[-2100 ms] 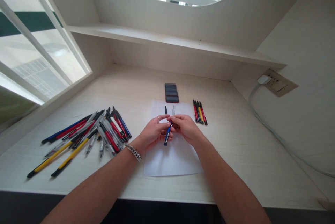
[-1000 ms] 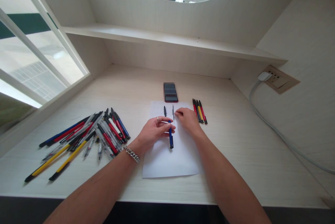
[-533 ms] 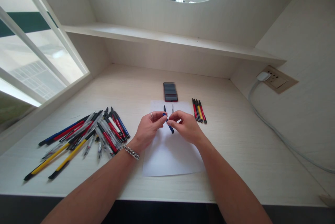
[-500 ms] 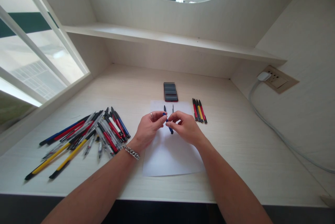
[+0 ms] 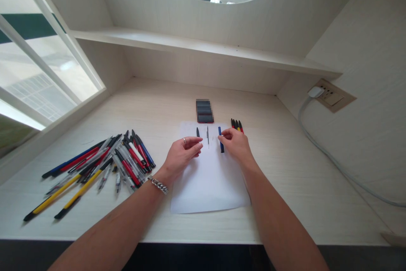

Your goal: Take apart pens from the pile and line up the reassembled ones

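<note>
A white sheet of paper lies on the desk in front of me. On its far end lie a short black pen piece, a thin refill and a blue pen barrel, side by side. My right hand pinches the top of the blue barrel, which rests on the paper. My left hand, with a ring and a chain bracelet, hovers just below the black piece. Its fingers are curled, thumb against fingertips, and whatever is inside them is hidden.
A large pile of red, blue, black, yellow and clear pens is spread on the left. A few sorted pens lie behind my right hand. A dark phone sits beyond the paper. A wall socket with a cable is at right.
Both hands held the blue pen together over the paper. They have since parted: the right hand carried the blue barrel right and set it down beside the refill, while the left stayed near the black piece.
</note>
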The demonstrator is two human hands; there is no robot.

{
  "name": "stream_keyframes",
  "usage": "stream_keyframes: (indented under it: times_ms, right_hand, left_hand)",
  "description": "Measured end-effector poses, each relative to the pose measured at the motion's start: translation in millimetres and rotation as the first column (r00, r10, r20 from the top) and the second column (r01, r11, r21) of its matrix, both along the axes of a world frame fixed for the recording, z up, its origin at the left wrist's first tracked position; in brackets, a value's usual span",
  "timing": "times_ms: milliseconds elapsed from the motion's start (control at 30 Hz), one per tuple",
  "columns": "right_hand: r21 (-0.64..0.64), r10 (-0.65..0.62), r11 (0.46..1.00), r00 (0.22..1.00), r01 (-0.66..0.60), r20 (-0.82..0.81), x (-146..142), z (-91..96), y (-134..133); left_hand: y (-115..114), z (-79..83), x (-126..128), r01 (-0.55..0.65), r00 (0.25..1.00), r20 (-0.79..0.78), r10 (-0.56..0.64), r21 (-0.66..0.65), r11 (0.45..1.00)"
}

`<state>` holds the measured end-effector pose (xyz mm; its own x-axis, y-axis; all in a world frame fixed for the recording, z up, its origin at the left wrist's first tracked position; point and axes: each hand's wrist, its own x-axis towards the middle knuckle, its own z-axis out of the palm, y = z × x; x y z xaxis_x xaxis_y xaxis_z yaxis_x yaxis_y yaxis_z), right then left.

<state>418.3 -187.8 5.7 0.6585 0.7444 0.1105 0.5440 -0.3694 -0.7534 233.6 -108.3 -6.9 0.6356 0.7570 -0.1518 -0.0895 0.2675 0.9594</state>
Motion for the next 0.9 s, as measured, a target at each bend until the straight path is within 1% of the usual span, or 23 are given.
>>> stream_keyframes:
  times_ms: [133, 300, 400, 533, 633, 767, 900]
  right_hand:
    - [-0.092, -0.016, 0.995, 0.995, 0.025, 0.099, 3, -6.0, 6]
    - [-0.173, 0.047, 0.985, 0.969, -0.005, 0.241, 0, -9.3, 12]
    - [-0.194, 0.075, 0.981, 0.951, -0.016, 0.301, -2, -10.9, 13]
    - [-0.157, 0.076, 0.987, 0.956, -0.032, 0.282, 0, -10.6, 11]
    - [-0.099, 0.033, 0.995, 0.968, -0.008, 0.249, 5, -7.5, 7]
    - [-0.055, -0.011, 0.998, 0.976, 0.023, 0.219, 12, -1.9, 0]
    - [-0.065, -0.004, 0.998, 0.983, 0.016, 0.184, 14, 1.4, -5]
  left_hand:
    - [-1, -0.1, 1, 0.001, 1.000, -0.022, -0.001, 0.032, 0.999]
    - [0, 0.5, 0, 0.001, 1.000, -0.027, 0.000, 0.035, 0.999]
    - [0, 0.4, 0, 0.010, 0.999, -0.051, -0.006, 0.079, 0.997]
    - [1, -0.3, 1, 0.007, 0.996, -0.094, 0.006, 0.143, 0.990]
    - [2, 1.5, 2, -0.023, 0.994, -0.104, 0.040, 0.163, 0.986]
    - [5, 11.2, 3, -0.053, 0.984, -0.157, 0.083, 0.187, 0.981]
    - [11, 21.0, 11, -0.006, 0.976, -0.213, 0.048, 0.194, 0.981]
